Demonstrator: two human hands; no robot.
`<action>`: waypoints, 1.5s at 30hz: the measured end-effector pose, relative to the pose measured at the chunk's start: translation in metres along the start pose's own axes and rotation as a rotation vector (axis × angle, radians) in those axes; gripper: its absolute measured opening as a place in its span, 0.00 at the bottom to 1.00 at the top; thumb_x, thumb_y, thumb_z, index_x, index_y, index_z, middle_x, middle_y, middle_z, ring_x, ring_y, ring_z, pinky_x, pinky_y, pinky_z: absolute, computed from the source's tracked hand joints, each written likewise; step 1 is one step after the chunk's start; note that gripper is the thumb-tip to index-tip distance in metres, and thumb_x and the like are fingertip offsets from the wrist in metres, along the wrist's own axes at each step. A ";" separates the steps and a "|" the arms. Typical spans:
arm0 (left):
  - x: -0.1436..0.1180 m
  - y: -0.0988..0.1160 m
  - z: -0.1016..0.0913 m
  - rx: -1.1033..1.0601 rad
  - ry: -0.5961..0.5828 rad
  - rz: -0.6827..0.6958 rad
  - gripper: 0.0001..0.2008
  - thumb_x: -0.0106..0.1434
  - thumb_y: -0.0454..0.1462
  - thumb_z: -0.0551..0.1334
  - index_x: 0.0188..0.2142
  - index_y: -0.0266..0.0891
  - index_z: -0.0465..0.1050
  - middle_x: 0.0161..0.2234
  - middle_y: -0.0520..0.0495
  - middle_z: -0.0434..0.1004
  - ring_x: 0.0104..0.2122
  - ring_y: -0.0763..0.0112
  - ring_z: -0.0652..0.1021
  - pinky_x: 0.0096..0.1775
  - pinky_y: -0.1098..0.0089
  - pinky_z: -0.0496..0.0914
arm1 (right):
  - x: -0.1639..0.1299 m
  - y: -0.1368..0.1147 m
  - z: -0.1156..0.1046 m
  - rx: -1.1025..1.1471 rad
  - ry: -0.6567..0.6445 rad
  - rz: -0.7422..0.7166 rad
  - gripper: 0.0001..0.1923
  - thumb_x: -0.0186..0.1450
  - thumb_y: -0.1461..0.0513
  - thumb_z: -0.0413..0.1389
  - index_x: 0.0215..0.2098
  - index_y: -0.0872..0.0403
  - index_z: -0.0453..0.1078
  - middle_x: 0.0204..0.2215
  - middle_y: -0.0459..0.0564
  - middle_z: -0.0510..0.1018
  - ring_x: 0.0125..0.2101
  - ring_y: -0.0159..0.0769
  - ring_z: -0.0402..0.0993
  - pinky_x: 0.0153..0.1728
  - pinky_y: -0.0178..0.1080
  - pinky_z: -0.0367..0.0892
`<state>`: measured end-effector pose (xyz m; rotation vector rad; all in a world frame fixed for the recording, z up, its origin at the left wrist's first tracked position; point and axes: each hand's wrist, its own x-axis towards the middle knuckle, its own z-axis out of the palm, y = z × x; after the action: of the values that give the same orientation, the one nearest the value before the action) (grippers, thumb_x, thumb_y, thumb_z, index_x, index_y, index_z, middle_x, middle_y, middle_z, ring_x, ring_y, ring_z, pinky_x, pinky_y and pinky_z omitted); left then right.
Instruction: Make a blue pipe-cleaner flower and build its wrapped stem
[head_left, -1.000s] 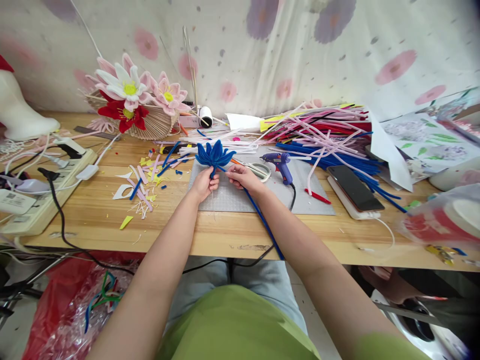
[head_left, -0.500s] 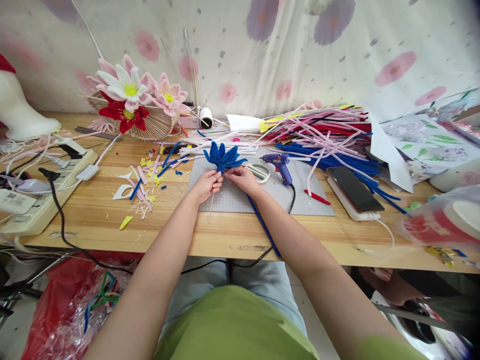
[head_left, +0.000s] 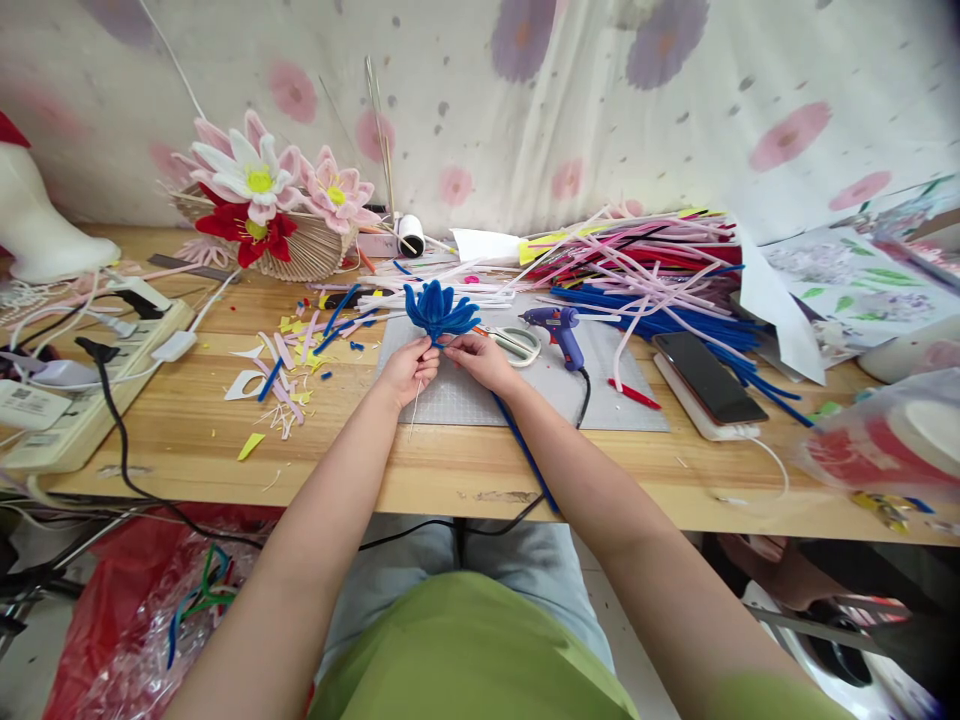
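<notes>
A blue pipe-cleaner flower (head_left: pixel 439 310) stands upright between my hands, its petals fanned out at the top. My left hand (head_left: pixel 410 373) is closed around its base, and a thin pale wire stem (head_left: pixel 415 410) sticks out below the fingers. The fingertips of my right hand (head_left: pixel 476 358) pinch the flower's base from the other side. Beneath both hands lies a grey cutting mat (head_left: pixel 615 400). Blue pipe cleaners (head_left: pixel 525 450) pass under my right forearm to the table edge. Scissors (head_left: pixel 517 346) rest just beyond my right hand.
A purple glue gun (head_left: pixel 559 332) lies right of the scissors, its cord running forward. Pipe cleaners (head_left: pixel 637 250) are heaped behind it. A phone (head_left: pixel 709 378) is at right, a power strip (head_left: pixel 105 390) at left. Finished flowers (head_left: pixel 259 180) stand at back left; scraps (head_left: pixel 289 370) litter the table.
The blue flower has turned and tilted slightly in my fingers, shifting a little to the left. Its wire stem has swung left as well. Both hands keep their grip.
</notes>
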<state>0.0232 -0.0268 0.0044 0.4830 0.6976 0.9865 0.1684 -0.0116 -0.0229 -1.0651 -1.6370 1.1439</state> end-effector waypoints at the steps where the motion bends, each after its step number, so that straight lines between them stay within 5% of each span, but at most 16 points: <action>1: 0.000 0.001 0.000 -0.037 -0.002 -0.018 0.11 0.65 0.30 0.47 0.27 0.34 0.62 0.16 0.57 0.50 0.11 0.86 0.53 0.11 0.86 0.46 | 0.000 0.001 0.000 -0.010 0.002 -0.003 0.13 0.53 0.54 0.56 0.25 0.56 0.68 0.20 0.45 0.71 0.21 0.28 0.63 0.26 0.34 0.59; 14: -0.003 0.003 -0.006 -0.400 -0.156 -0.160 0.12 0.65 0.30 0.46 0.43 0.31 0.65 0.20 0.54 0.56 0.15 0.85 0.59 0.14 0.87 0.57 | 0.001 0.004 0.001 -0.038 -0.003 -0.037 0.14 0.57 0.52 0.52 0.28 0.56 0.67 0.18 0.42 0.67 0.19 0.26 0.58 0.24 0.33 0.55; 28: -0.003 0.004 -0.004 -0.219 -0.153 -0.079 0.16 0.58 0.25 0.46 0.42 0.30 0.66 0.23 0.49 0.63 0.17 0.83 0.62 0.14 0.84 0.55 | 0.000 -0.003 -0.008 -0.117 -0.011 -0.099 0.15 0.59 0.51 0.49 0.26 0.55 0.64 0.19 0.42 0.66 0.22 0.27 0.58 0.27 0.33 0.56; 34: -0.003 0.008 -0.005 -0.171 -0.133 -0.081 0.15 0.64 0.39 0.49 0.39 0.30 0.68 0.20 0.53 0.58 0.14 0.84 0.56 0.11 0.83 0.49 | -0.003 -0.010 -0.011 -0.064 -0.060 -0.095 0.17 0.59 0.50 0.49 0.28 0.56 0.66 0.16 0.40 0.60 0.19 0.26 0.55 0.24 0.33 0.53; 40: 0.000 0.005 -0.007 -0.017 0.005 0.084 0.09 0.59 0.36 0.57 0.40 0.38 0.67 0.21 0.54 0.61 0.15 0.84 0.61 0.13 0.83 0.50 | -0.006 -0.014 -0.014 -0.121 -0.108 -0.052 0.14 0.57 0.54 0.49 0.28 0.57 0.68 0.15 0.40 0.60 0.19 0.25 0.53 0.23 0.32 0.51; 45: 0.000 -0.001 -0.004 0.173 0.118 0.152 0.14 0.54 0.33 0.63 0.40 0.41 0.64 0.22 0.55 0.64 0.15 0.85 0.63 0.12 0.85 0.47 | -0.006 -0.016 -0.015 -0.153 -0.117 -0.074 0.11 0.56 0.58 0.49 0.27 0.57 0.68 0.16 0.40 0.62 0.21 0.26 0.56 0.24 0.32 0.53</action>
<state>0.0207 -0.0270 0.0013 0.6398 0.8665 1.1090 0.1816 -0.0172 -0.0056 -1.0397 -1.8657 1.0630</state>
